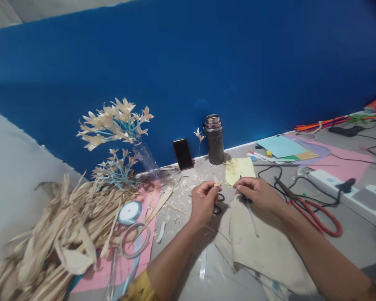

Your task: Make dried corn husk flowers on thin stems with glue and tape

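My left hand (204, 201) is closed in a pinch on a small pale husk piece (218, 184), whose tip shows past the fingertips. Apart from it, to the right, my right hand (259, 193) is pinched too; what its fingertips hold, if anything, is too small to make out. A dark slim object shows at its fingers, partly hidden. Black scissor handles (218, 208) lie just beside my left hand. Beyond both hands is a yellow paper (240, 169) with scraps on it. A beige cloth (260, 246) spreads under my right forearm.
Dried husks (59, 234) heap at left, beside a ribbon roll (130, 212) and tape ring (135, 239). Husk flowers (119, 121) stand in a clear bottle (147, 156). A phone (183, 154) and flask (214, 142) stand by the wall. Red-handled scissors (316, 215) and a power strip (327, 182) lie right.
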Action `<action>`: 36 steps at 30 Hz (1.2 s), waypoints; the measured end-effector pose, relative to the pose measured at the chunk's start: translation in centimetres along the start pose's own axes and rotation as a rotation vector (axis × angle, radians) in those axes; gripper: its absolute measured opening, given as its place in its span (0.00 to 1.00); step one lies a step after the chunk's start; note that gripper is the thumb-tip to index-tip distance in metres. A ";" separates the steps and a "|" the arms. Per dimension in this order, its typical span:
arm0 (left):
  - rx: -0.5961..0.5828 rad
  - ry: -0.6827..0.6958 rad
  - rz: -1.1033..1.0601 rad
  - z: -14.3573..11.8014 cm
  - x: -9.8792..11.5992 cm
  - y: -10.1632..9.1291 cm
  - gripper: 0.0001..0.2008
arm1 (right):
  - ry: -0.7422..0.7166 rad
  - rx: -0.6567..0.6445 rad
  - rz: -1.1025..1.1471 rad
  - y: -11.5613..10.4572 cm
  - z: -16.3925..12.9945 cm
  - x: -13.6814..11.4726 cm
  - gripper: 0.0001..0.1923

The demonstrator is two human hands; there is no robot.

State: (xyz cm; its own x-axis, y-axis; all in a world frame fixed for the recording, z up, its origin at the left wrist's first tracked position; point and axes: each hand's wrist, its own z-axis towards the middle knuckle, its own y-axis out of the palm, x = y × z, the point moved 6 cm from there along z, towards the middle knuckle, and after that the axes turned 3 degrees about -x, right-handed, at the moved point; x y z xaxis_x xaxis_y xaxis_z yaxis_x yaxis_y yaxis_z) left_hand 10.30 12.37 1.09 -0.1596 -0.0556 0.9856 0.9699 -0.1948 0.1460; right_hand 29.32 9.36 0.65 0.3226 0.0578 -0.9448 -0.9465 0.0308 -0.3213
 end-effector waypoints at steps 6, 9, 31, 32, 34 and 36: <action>0.149 0.091 0.088 -2.7 4.1 -8.2 0.10 | -0.034 0.011 -0.266 0.6 -0.4 -0.6 0.14; 0.212 0.044 0.083 -3.8 3.2 -11.5 0.13 | -0.028 -0.128 -0.340 1.8 0.1 -0.6 0.13; 0.292 -0.088 -0.065 -4.2 -1.1 -13.9 0.14 | -0.054 -0.512 -1.005 14.5 13.7 -3.4 0.09; 0.290 -0.093 -0.070 -4.2 -1.2 -13.8 0.14 | -0.037 -0.515 -0.998 14.8 13.6 -3.1 0.11; 0.283 -0.095 -0.080 -4.3 -1.3 -13.6 0.12 | -0.009 -0.517 -0.964 15.1 13.4 -2.4 0.14; 0.277 -0.092 -0.089 -4.3 -1.3 -13.4 0.11 | 0.002 -0.511 -0.902 15.2 13.4 -2.0 0.14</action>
State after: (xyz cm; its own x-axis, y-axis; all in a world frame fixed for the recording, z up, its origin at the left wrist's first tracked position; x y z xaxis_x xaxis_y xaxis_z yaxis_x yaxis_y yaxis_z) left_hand -3.31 10.82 -2.53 -0.2410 0.0410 0.9697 0.9681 0.0804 0.2372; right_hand 14.47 23.11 -1.48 0.9141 0.2218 -0.3393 -0.2448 -0.3653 -0.8981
